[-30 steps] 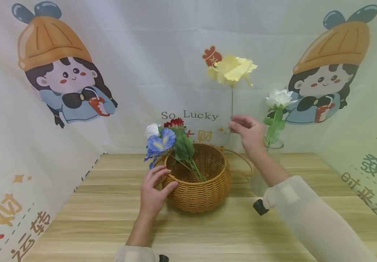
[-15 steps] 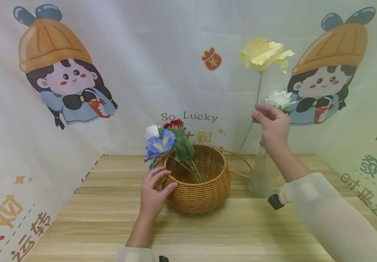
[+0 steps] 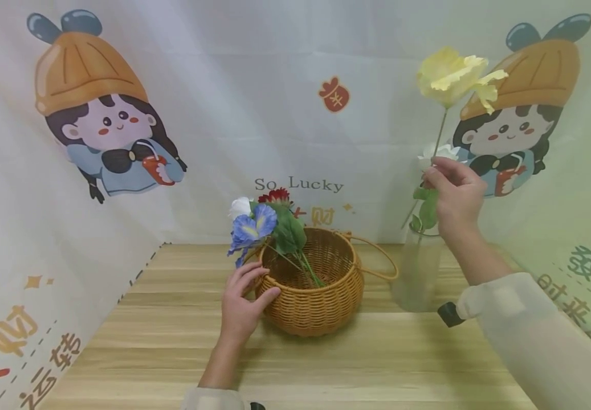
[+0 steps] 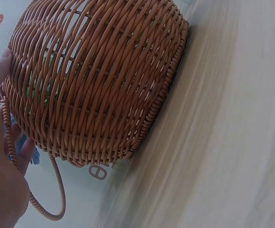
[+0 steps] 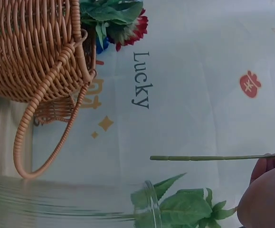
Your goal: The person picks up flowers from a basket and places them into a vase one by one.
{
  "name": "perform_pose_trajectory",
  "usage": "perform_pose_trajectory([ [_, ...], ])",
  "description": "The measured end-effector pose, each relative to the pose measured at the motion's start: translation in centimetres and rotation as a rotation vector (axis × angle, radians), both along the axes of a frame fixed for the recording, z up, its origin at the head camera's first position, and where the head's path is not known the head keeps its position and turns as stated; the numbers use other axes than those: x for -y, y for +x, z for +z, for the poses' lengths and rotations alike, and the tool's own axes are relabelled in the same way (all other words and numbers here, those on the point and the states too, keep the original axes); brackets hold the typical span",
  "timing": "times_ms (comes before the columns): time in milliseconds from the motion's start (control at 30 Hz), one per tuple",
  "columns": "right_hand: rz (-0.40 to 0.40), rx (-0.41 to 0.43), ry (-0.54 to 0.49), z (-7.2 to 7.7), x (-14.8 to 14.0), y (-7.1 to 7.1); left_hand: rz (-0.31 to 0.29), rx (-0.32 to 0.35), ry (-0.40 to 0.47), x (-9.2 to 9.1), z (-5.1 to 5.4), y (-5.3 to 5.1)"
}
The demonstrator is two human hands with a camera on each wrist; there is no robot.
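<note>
My right hand point(image 3: 459, 196) pinches the thin stem of a yellow artificial flower point(image 3: 449, 77), holding it bloom up. The lower stem point(image 5: 199, 158) hangs free in the right wrist view, its tip above the glass vase's rim. Inside that vase point(image 3: 415, 279) stands a white flower point(image 3: 428, 155) with green leaves, partly hidden by my right hand. My left hand point(image 3: 243, 304) grips the left rim of a brown wicker basket point(image 3: 313, 310), thumb on the outside. Leaning over the basket's left side are a blue flower point(image 3: 254, 225), a red flower point(image 3: 277, 197) and a white one point(image 3: 240, 207).
The basket and vase stand side by side on a wooden table point(image 3: 182, 324). One basket handle point(image 3: 390, 262) sticks out towards the vase. Behind them hangs a printed cloth backdrop point(image 3: 223, 102), which also covers both sides.
My right hand has carried the yellow flower right and upward, from beside the basket to over the vase area. My left hand stays on the basket, which has not moved.
</note>
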State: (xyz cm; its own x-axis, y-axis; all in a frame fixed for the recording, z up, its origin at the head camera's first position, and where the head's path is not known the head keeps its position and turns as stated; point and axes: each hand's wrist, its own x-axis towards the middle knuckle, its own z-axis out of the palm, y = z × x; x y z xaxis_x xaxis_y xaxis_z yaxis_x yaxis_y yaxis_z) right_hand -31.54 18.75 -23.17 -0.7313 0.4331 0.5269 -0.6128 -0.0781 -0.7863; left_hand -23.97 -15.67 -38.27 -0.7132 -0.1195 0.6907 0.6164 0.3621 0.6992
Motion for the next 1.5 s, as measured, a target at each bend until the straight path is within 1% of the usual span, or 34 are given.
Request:
perform_pose_trajectory([
  [200,-0.033,-0.018,-0.010,0.2,-0.7,0.2,-0.006,0.006,0.011,0.0,0.1,0.1],
  [367,-0.046,-0.032,-0.018,0.0,-1.0,0.4,-0.005,0.020,0.009,-0.1,0.1,0.2],
  [600,-0.112,0.009,0.015,-0.2,-1.8,0.5,-0.002,0.036,0.014,0.0,0.0,0.1],
  [733,-0.143,0.009,0.008,-0.2,-2.3,0.3,0.001,0.036,0.011,0.0,-0.1,0.1],
  [800,-0.159,0.034,0.019,-0.4,-2.5,0.3,0.002,0.034,0.006,0.0,-0.1,0.1],
  [900,-0.184,0.102,0.067,-0.8,-2.6,0.2,0.004,0.029,0.004,0.0,-0.1,0.1],
  [967,-0.207,0.153,0.129,-1.3,-2.7,0.2,0.005,0.029,0.004,0.0,-0.2,0.1],
  [1033,-0.229,0.182,0.192,-1.9,-2.6,0.2,0.005,0.029,0.005,0.0,-0.2,0.1],
  [1133,-0.258,0.203,0.286,-2.8,-2.4,0.2,0.007,0.031,0.006,0.0,-0.1,0.1],
  [1233,-0.268,0.210,0.351,-3.6,-2.2,0.3,0.007,0.029,0.010,0.0,-0.1,0.1],
  [1500,-0.283,0.257,0.450,-5.1,-2.1,0.6,0.005,0.023,0.005,0.0,-0.1,0.1],
])
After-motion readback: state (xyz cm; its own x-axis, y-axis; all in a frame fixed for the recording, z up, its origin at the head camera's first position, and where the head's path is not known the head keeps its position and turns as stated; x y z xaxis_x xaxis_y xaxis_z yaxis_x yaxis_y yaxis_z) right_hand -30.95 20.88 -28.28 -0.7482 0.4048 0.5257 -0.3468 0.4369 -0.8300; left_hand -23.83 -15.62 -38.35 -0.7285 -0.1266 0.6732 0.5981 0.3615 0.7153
